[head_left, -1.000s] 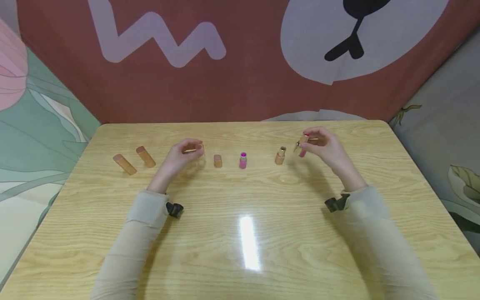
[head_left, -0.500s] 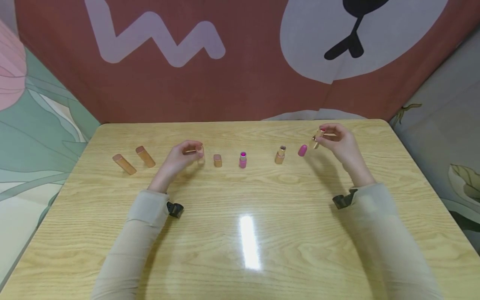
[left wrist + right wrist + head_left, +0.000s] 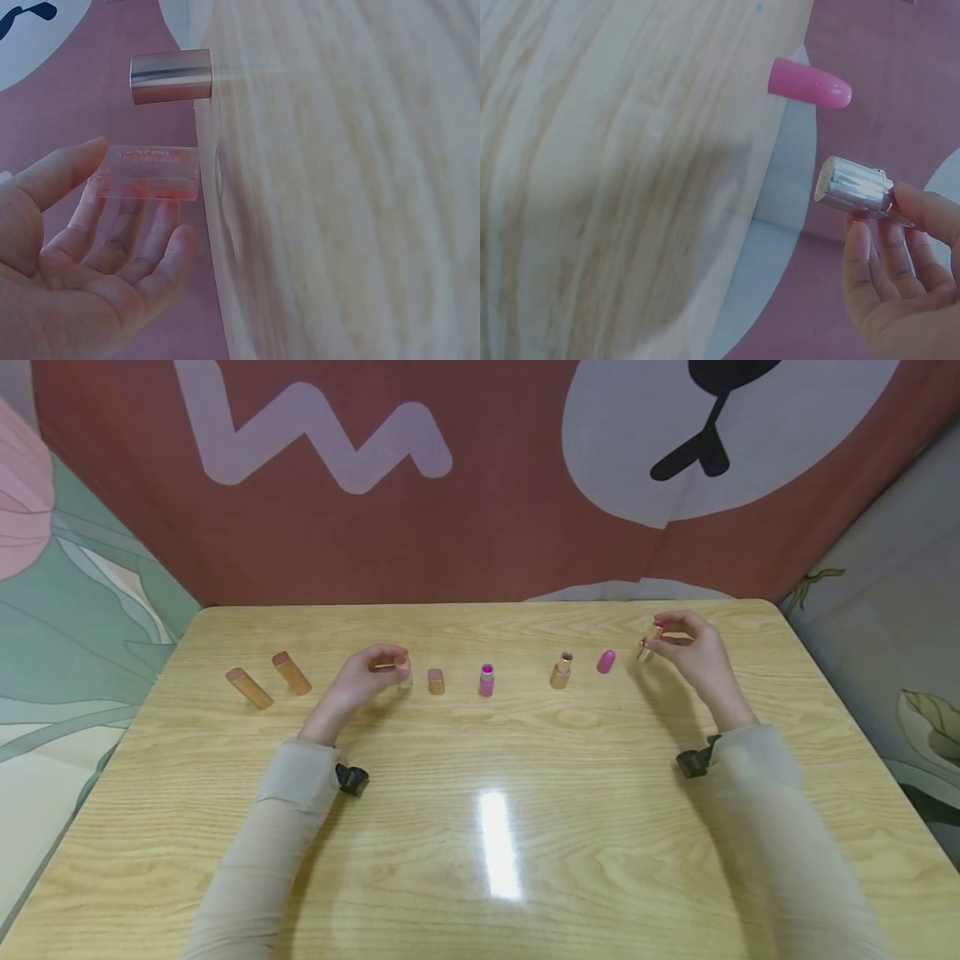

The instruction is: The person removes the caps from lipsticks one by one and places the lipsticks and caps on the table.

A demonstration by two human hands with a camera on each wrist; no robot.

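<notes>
My left hand (image 3: 365, 677) pinches a small clear cap (image 3: 154, 172) with reddish tints between thumb and fingers; its far end is close to the tabletop. Beside it stands a short rose-gold cap (image 3: 171, 76). My right hand (image 3: 699, 660) pinches a gold lipstick tube (image 3: 855, 185) by its upper end, the flat base turned down toward the table. A bit of red shows at the fingertips in the head view. Left of that hand a pink rounded cap (image 3: 808, 82) stands upright.
Between the hands stand a magenta lipstick tube (image 3: 487, 682) with a silver collar and a gold-and-tan lipstick tube (image 3: 560, 672). At the left are two tall orange-gold tubes (image 3: 250, 688). A printed cloth (image 3: 480, 543) rises behind the wooden table (image 3: 420, 835).
My right hand has moved right with the gold lipstick tube, then lowered it a little, leaving the pink cap uncovered. The left hand has barely moved.
</notes>
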